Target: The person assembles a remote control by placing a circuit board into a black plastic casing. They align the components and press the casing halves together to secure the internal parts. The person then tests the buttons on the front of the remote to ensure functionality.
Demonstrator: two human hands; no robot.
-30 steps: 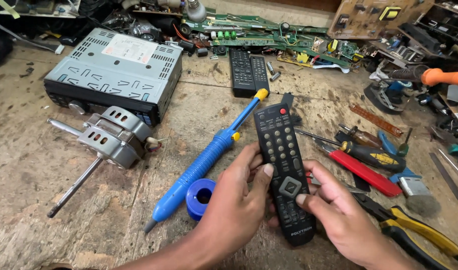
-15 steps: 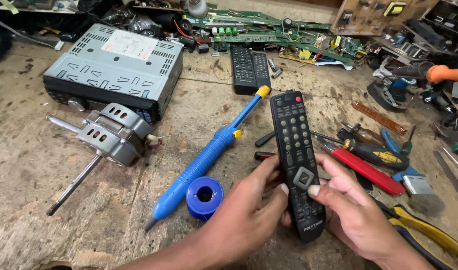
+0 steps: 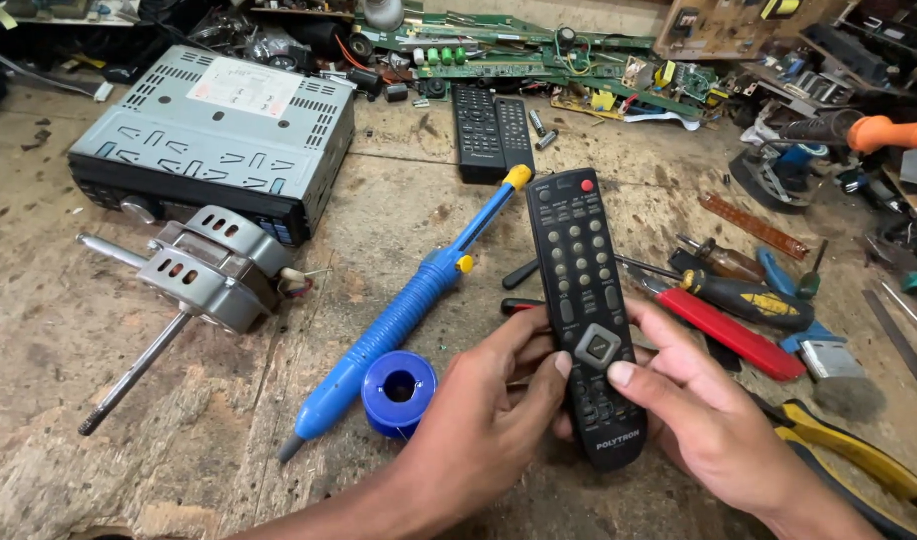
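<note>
Both my hands hold a long black remote control with grey buttons, face up above the wooden bench. My left hand cups its lower left side, thumb resting beside the square grey pad. My right hand grips the lower right edge, thumb on the buttons below that pad. Just left of my left hand lie a blue solder spool and a blue desoldering pump with a yellow tip.
A grey car stereo chassis and a small fan motor with a long shaft sit at the left. Two black remotes and circuit boards lie at the back. Screwdrivers, a red-handled tool and yellow pliers crowd the right.
The remote and both hands have shifted slightly to the right and up in view; the grip stays the same, thumbs still on the lower buttons.
</note>
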